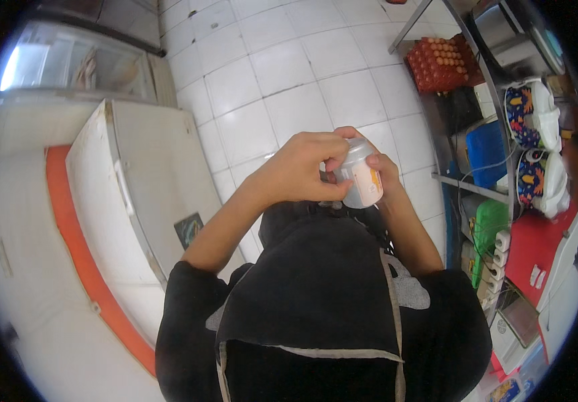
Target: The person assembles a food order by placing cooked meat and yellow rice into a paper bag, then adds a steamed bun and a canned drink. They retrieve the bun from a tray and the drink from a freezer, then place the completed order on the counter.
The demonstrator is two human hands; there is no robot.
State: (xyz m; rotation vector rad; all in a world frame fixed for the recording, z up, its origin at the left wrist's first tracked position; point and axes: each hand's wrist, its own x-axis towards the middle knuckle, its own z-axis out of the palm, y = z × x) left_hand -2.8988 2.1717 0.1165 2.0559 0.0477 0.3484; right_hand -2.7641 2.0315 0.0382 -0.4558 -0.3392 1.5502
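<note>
A clear plastic jar with a pale lid and an orange-and-white label is held tilted in front of my waist. My right hand grips it from the right, thumb near the lid and fingers around the far side. From the left, my left hand bends its fingers against the jar, with the thumb low on its wall near the label's edge. Part of the jar's left side is hidden by those fingers. What is inside the jar cannot be made out.
At left stands a white chest freezer, with a glass-fronted cabinet beyond it. A metal rack on the right bears red trays of eggs, patterned containers, a green bin and power sockets with cables. White tiles cover the floor.
</note>
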